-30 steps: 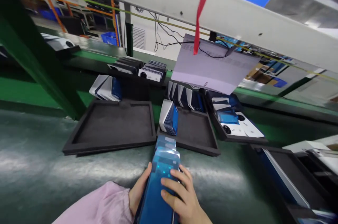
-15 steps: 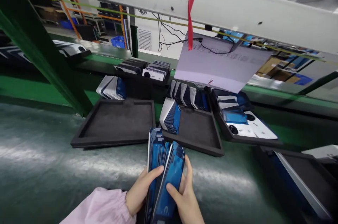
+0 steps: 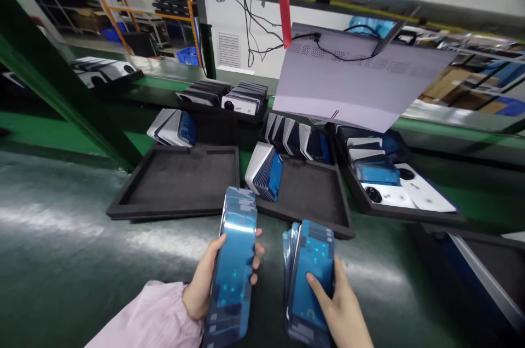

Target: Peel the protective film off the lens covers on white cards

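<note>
from the head view, the left hand has its grip wrapped around one stack of blue panels, and the right hand clasps a second stack just beside it, the two apart above the green table. beyond them lie an empty black tray and a tray holding upright panels.

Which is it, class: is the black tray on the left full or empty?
Empty. The black tray shows only its bare dark floor; the white and blue phone covers lean behind its far edge, not inside it.
</note>
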`<state>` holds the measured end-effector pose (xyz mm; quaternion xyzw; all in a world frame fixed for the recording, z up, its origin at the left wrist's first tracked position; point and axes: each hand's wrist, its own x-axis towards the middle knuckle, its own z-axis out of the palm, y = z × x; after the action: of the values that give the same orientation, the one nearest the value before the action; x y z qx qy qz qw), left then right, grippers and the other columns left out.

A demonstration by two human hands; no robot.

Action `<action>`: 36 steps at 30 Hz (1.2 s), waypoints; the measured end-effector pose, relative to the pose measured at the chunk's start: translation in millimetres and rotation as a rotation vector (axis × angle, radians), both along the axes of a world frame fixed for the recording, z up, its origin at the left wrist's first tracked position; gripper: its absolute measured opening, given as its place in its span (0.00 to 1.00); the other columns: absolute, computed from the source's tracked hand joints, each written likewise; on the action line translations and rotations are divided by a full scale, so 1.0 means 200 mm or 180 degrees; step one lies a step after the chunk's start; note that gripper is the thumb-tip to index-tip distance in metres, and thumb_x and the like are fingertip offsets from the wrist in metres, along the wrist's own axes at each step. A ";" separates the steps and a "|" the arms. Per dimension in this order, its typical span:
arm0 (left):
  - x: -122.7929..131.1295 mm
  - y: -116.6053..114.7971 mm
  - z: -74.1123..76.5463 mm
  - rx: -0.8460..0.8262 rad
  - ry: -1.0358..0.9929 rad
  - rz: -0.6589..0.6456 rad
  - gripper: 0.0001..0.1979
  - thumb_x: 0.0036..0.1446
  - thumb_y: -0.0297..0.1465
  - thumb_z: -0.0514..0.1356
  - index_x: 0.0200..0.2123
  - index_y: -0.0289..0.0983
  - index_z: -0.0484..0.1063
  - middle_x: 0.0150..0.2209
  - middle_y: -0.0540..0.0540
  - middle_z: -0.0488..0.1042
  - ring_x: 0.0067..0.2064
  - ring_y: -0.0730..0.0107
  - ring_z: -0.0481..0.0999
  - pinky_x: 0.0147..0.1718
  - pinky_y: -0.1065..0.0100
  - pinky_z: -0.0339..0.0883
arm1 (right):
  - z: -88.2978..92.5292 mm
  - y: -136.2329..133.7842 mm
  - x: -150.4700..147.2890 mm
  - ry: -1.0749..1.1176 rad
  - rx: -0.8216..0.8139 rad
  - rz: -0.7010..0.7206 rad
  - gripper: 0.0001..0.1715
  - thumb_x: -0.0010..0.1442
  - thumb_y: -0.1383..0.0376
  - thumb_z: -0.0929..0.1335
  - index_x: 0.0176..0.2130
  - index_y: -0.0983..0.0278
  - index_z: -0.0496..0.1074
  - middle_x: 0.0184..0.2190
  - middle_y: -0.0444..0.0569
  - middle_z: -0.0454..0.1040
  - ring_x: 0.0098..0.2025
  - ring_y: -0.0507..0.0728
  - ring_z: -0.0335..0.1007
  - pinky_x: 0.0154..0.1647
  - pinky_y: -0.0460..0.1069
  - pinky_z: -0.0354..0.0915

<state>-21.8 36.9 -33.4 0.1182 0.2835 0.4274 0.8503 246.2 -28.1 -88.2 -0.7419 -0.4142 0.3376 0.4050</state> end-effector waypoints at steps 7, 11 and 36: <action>-0.03 0.01 0.04 -0.0498 0.0121 0.0012 0.23 0.69 0.37 0.54 0.55 0.26 0.78 0.56 0.31 0.81 0.53 0.49 0.82 0.50 0.53 0.78 | 0.15 -0.04 -0.06 -0.1311 0.0470 -0.0249 0.48 0.58 0.44 0.73 0.69 0.58 0.60 0.63 0.63 0.63 0.64 0.80 0.56 0.64 0.77 0.53; -0.02 0.03 0.05 -0.0516 0.0461 -0.0024 0.17 0.67 0.28 0.61 0.53 0.24 0.79 0.51 0.30 0.84 0.49 0.46 0.86 0.44 0.56 0.81 | 0.29 -0.02 -0.29 0.0051 0.0426 0.0448 0.33 0.59 0.50 0.74 0.59 0.55 0.65 0.44 0.52 0.75 0.34 0.59 0.72 0.41 0.57 0.72; -0.13 0.04 0.09 -0.0815 0.1097 0.0542 0.15 0.65 0.28 0.60 0.51 0.29 0.80 0.44 0.38 0.88 0.47 0.50 0.88 0.45 0.58 0.83 | 0.25 0.19 -0.43 0.2398 -0.0409 0.0524 0.26 0.57 0.50 0.78 0.53 0.54 0.79 0.51 0.48 0.83 0.54 0.62 0.78 0.60 0.57 0.71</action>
<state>-48.2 45.3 -15.4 0.0563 0.4853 0.4316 0.7583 160.3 9.3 -37.6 -0.5541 -0.2726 0.6430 0.4530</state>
